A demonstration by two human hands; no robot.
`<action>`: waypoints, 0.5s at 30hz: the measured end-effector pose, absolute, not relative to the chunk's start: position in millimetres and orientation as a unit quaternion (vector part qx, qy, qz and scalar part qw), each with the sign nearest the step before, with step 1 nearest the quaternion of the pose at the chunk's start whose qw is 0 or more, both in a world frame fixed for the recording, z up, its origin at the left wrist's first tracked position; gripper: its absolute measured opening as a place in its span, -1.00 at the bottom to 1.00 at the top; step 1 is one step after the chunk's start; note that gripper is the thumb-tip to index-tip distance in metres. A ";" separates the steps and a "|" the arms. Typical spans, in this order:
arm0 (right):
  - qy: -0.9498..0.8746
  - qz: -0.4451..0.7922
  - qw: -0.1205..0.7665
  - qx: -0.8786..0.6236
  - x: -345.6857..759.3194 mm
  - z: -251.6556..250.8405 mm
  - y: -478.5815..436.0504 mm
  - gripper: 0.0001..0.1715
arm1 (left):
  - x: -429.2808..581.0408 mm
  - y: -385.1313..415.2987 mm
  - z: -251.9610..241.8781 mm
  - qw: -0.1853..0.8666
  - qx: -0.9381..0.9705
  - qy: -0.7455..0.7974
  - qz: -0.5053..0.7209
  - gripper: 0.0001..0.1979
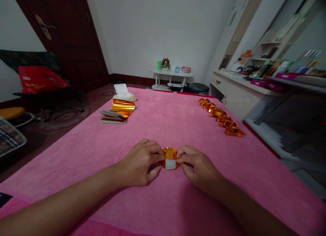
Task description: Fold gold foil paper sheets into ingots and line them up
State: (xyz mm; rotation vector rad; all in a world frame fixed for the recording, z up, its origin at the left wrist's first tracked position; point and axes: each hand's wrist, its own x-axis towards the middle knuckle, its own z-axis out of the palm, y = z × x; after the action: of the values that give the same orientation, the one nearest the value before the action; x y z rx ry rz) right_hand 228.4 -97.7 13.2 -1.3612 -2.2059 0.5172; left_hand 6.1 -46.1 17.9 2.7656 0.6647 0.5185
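- Pink cloth covers the bench (163, 120) from edge to edge; I see its far edge near the white side table (171, 74) and its right edge running down past a cream dresser (236, 93).
- Open room lies all round the middle: the cloth is bare between the two piles and in front of my wrists.
- A stack of gold foil sheets (122, 108) sits far left with a white open box (123, 93) just behind it, well apart from my hands.
- A row of folded gold pieces (221, 118) runs along the right edge, also well apart.
- My left hand (142, 163) and right hand (198, 166) meet at the centre, near me, forearms low over the cloth and angled inward.
- Both hands pinch narrow on a small folded foil piece (170, 157), gold on top and white below, one at each end.
- It sits right at the cloth; I cannot tell whether it rests there or is lifted.
- The ends of the piece are hidden under my fingertips, and its folds are too small to make out.
- My elbows are cut off by the lower frame.
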 end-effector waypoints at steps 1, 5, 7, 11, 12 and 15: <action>-0.803 0.203 0.264 -0.494 230.1 11.0 -96.2 -0.67 | 7.0 -46.5 17.2 0.124 0.947 0.234 0.181 -0.72; -0.771 0.254 0.310 -0.495 234.1 5.9 -93.1 -0.71 | 9.3 -44.9 11.5 0.125 0.939 0.254 0.195 -0.76; -0.754 0.266 0.319 -0.509 234.3 4.4 -93.0 -0.76 | 10.8 -42.5 7.7 0.132 0.932 0.265 0.209 -0.79; -0.730 0.264 0.329 -0.537 233.2 1.6 -92.3 -0.81 | 15.7 -36.4 2.0 0.181 0.906 0.302 0.236 -0.85; -0.727 0.259 0.329 -0.544 232.7 1.1 -91.8 -0.81 | 17.1 -34.9 1.3 0.198 0.898 0.312 0.239 -0.84; -0.719 0.238 0.323 -0.567 230.7 1.3 -90.7 -0.79 | 20.9 -31.7 1.1 0.226 0.882 0.337 0.240 -0.81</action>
State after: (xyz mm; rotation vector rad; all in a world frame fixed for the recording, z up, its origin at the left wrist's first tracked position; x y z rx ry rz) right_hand 230.7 -90.7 1.3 -1.4888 -1.8874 0.6249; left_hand 20.9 -31.7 1.1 2.4307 0.9293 0.6627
